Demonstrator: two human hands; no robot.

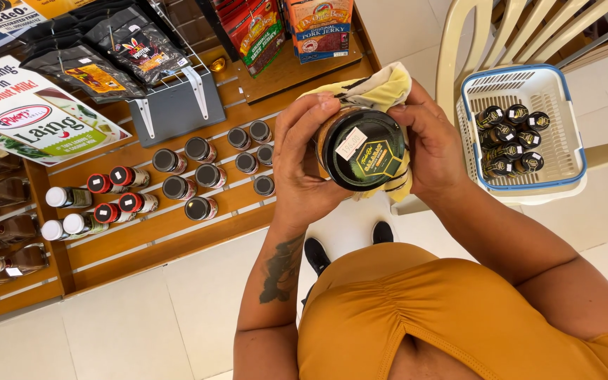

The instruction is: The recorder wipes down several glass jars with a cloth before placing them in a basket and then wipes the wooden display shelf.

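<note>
I hold a glass jar with a black lid (362, 149) in front of my chest, lid facing up at me. My left hand (302, 163) grips its left side, fingers curled over the lid's rim. My right hand (433, 144) presses a pale yellow cloth (380, 89) around the jar's right and far side. The lid carries a small white sticker and a dark hexagonal label.
A wooden shelf unit (170, 225) at left holds several black-lidded jars (202, 171), red-capped and white-capped bottles (117, 200), dark bottles and hanging snack packets. A white basket with a blue rim (571, 134) holding several similar jars sits on a cream plastic chair (459, 42) at right. Pale floor tiles lie below.
</note>
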